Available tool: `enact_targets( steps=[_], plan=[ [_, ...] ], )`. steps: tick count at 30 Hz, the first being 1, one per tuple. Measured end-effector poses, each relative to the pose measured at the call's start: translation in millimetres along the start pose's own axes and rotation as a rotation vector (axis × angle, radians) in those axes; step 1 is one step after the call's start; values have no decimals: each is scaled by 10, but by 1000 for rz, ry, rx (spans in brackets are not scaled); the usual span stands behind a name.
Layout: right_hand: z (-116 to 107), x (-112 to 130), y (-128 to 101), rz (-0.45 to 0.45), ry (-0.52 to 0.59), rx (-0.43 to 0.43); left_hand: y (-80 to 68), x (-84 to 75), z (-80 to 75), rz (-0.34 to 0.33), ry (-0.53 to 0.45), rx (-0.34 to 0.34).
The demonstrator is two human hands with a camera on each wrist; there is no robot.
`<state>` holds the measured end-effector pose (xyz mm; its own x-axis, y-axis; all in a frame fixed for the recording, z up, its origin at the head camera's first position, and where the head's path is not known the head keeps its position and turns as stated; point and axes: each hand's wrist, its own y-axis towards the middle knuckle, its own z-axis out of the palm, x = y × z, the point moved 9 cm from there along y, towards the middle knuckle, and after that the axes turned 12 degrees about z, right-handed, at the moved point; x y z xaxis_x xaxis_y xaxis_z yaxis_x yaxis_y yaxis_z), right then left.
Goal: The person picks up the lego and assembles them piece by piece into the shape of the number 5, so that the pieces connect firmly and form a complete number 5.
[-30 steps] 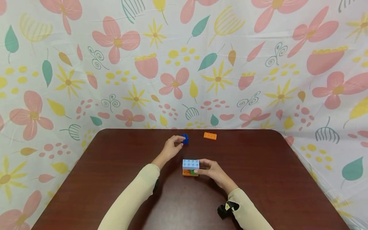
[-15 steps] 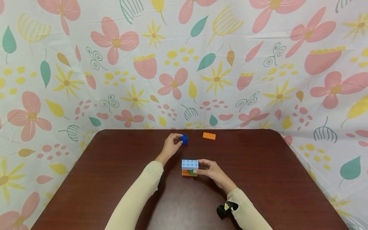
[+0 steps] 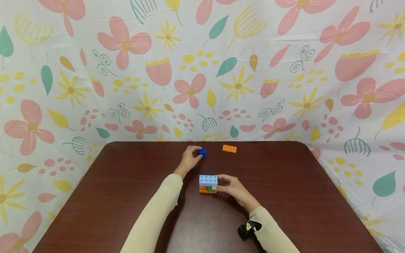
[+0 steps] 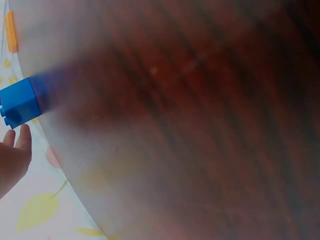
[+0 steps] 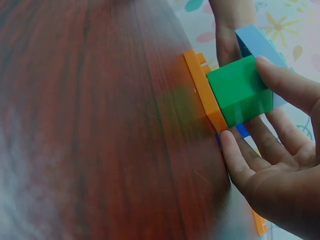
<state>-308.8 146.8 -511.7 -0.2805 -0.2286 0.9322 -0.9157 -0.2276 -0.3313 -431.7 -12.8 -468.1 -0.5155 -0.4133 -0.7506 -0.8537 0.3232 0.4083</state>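
Observation:
A small dark blue brick [image 3: 202, 152] stands near the table's far edge. My left hand [image 3: 197, 154] has its fingers curled against the brick's left side; in the left wrist view the fingertips [image 4: 18, 139] lie right beside the blue brick [image 4: 19, 104]. My right hand [image 3: 219, 185] holds a small stack at mid-table from its right side. The stack is a light blue brick [image 3: 208, 180] over a green brick [image 5: 240, 90] on an orange plate [image 5: 204, 90]. One finger [image 5: 287, 82] lies on the green brick and the thumb [image 5: 235, 155] is by the plate.
A loose orange brick [image 3: 229, 148] lies at the far edge, right of the blue one. The dark wooden table [image 3: 284, 196] is ringed by a flowered cloth wall [image 3: 202, 70]. A black wrist strap [image 3: 246, 230] sits on my right sleeve.
My left hand's fingers have drawn in round the blue brick. My right hand and the stack have stayed put.

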Motion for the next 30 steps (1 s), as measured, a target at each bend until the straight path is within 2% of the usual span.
enact_targets(
  steps=[8, 16, 22, 30],
  plan=[
    [-1, 3, 13, 3, -7, -9, 12, 59, 59, -18, 26, 55],
    [5, -2, 1, -4, -12, -4, 13, 91, 39, -49, 62, 19],
    [0, -5, 6, 3, -16, -6, 8, 99, 12, -48, 67, -8],
    [-8, -12, 5, 15, -21, -14, 2, 94, 9, -32, 62, -12]
  ],
)
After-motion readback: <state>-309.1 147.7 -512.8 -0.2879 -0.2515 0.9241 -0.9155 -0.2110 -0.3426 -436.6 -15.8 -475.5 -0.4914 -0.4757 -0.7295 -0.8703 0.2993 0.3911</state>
